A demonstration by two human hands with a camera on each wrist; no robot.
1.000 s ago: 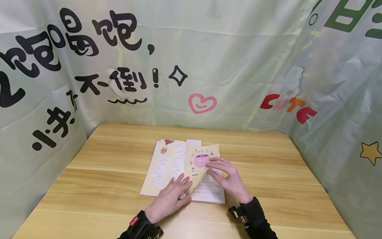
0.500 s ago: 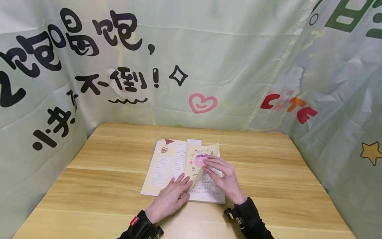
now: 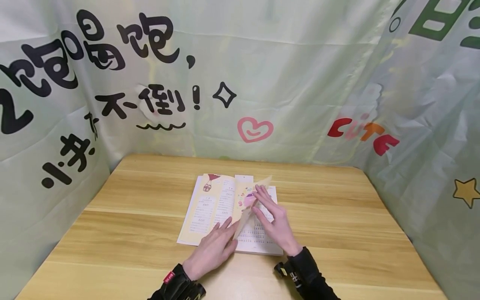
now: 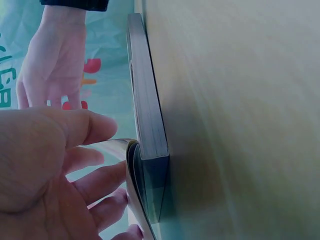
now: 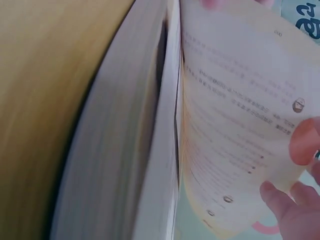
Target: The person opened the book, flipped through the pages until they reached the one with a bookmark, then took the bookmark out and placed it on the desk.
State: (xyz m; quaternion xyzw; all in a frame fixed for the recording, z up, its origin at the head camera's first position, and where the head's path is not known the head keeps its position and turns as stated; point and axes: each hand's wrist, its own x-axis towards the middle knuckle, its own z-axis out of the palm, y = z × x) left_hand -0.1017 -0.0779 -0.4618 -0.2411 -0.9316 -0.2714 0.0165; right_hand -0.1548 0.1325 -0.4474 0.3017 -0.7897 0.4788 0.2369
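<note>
An open book (image 3: pixel 202 227) lies on the table, its left side showing a drawing of a hot-air balloon above columns of print. My left hand (image 3: pixel 211 252) rests near the book's lower middle, fingers extended; the left wrist view shows its fingertips at the paper by the fold. One cream page (image 5: pixel 235 100) stands lifted and bent, illustrated on one face and printed on the other. With thumb and fingers, my right hand (image 3: pixel 277 225) pinches that page by its outer edge. Beneath it shows the printed right side (image 3: pixel 258 246) of the book.
A white tab (image 3: pixel 243 178) sticks out past the book's far edge. The wooden table (image 3: pixel 330 208) extends to both sides. A printed curtain (image 3: pixel 300 83) closes off the back and sides.
My right hand has moved left and slightly away from me, raising the page from a low slant to nearly upright. More of the printed right side shows. My left hand has stayed nearly still.
</note>
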